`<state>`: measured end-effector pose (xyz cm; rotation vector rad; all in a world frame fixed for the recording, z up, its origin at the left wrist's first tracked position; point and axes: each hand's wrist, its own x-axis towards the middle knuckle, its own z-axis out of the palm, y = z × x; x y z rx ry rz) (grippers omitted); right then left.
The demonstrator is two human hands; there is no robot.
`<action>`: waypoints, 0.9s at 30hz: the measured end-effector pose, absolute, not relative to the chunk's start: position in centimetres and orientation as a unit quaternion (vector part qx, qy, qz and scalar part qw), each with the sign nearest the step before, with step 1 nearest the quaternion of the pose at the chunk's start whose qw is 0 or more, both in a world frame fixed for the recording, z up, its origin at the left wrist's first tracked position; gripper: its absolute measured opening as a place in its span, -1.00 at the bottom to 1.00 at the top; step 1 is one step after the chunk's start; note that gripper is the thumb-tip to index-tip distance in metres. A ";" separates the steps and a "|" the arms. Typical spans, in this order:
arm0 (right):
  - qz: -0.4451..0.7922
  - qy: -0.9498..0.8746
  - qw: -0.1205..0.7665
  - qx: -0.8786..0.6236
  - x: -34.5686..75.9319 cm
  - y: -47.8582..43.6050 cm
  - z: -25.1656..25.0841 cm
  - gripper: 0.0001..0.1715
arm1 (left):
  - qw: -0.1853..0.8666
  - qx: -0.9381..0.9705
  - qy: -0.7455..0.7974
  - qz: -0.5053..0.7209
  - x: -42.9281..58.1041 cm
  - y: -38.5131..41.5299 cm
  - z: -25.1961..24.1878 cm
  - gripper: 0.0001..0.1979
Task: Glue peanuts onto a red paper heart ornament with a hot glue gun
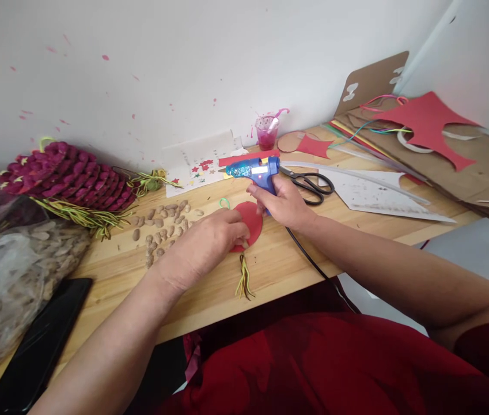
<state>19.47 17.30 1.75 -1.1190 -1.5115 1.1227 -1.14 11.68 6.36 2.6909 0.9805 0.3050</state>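
Note:
My right hand (288, 203) is wrapped round the handle of a blue hot glue gun (248, 169), its nozzle pointing left above the table. My left hand (216, 235) is over a red paper circle (253, 222), fingertips closed together at its lower part; whatever they pinch is hidden or too small to make out. A green loop (224, 203) shows at the circle's top edge, and a yellow and dark yarn tassel (243, 279) hangs from its bottom edge. Left of this hand, several peanut shells (164, 233) lie scattered on the wooden table (209, 305).
Black scissors (313, 185) lie beyond my right hand. A plastic cup (266, 132) of pink paint stands by the wall. To the left are purple stacked ornaments (69, 176), a bag of shells (23, 265) and a black phone (39, 346). Red paper scraps (432, 127) top cardboard at right.

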 end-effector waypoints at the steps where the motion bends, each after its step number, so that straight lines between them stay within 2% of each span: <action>1: 0.456 -0.613 0.460 -0.453 19.5 17.3 1.8 -0.65 | 0.129 0.929 0.334 0.090 -1.1 11.9 6.3 -0.85; 6: 0.457 -0.611 0.464 -0.450 19.4 17.1 2.0 -0.65 | 0.111 0.935 0.334 0.042 -1.0 11.9 6.7 -0.80; 20: 0.457 -0.615 0.466 -0.443 19.5 17.0 2.1 -0.66 | 0.084 0.943 0.322 0.025 -0.7 12.1 7.2 -0.81; 27: 0.472 -0.600 0.459 -0.454 19.6 16.9 2.5 -0.68 | 0.098 0.930 0.334 0.114 -1.9 12.3 7.5 -0.83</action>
